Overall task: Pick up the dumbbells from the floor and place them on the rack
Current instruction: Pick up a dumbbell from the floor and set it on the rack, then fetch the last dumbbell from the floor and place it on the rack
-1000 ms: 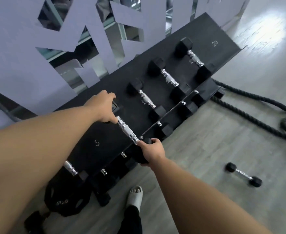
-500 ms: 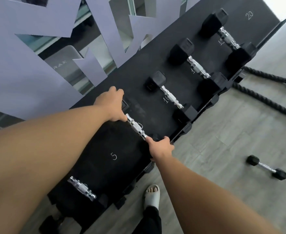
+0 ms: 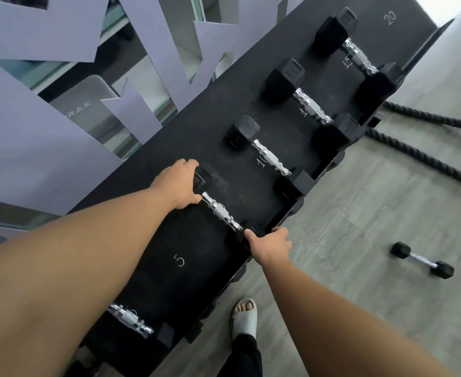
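A black hex dumbbell with a chrome handle lies on the top shelf of the black rack, just above the painted "5". My left hand grips its far head. My right hand grips its near head at the rack's front edge. Three bigger dumbbells rest further along the shelf. Another chrome handle shows under my left forearm. One small dumbbell lies on the floor to the right.
A thick black battle rope snakes over the grey floor right of the rack. My sandalled foot stands by the rack's front. A lilac cut-out wall panel rises behind the rack. The shelf spot marked "20" holds nothing.
Both hands stayed on the dumbbell's heads while it moved further onto the shelf. The view drew closer to the rack.
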